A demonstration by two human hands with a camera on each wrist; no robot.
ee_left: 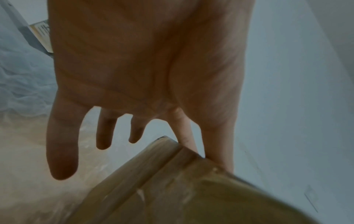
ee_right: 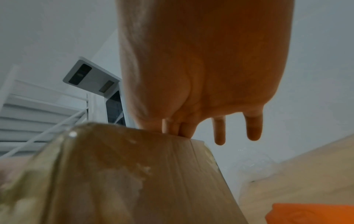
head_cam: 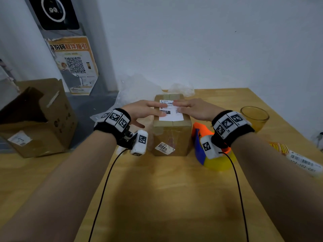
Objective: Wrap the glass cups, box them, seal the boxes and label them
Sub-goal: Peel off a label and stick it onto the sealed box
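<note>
At the centre of the frame, the taped brown cardboard box (head_cam: 172, 130) sits on the wooden desk (head_cam: 157, 198); the left hand (head_cam: 143, 110) and right hand (head_cam: 194, 109) (fingers straight) press its white shipping label (head_cam: 172, 115) flat.

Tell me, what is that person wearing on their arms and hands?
Both forearms are bare, with no sleeves or gloves. Each wrist has a black band carrying white tiles printed with black square codes. A small white camera block, also coded, hangs under each wrist, trailing a thin black cable.
</note>
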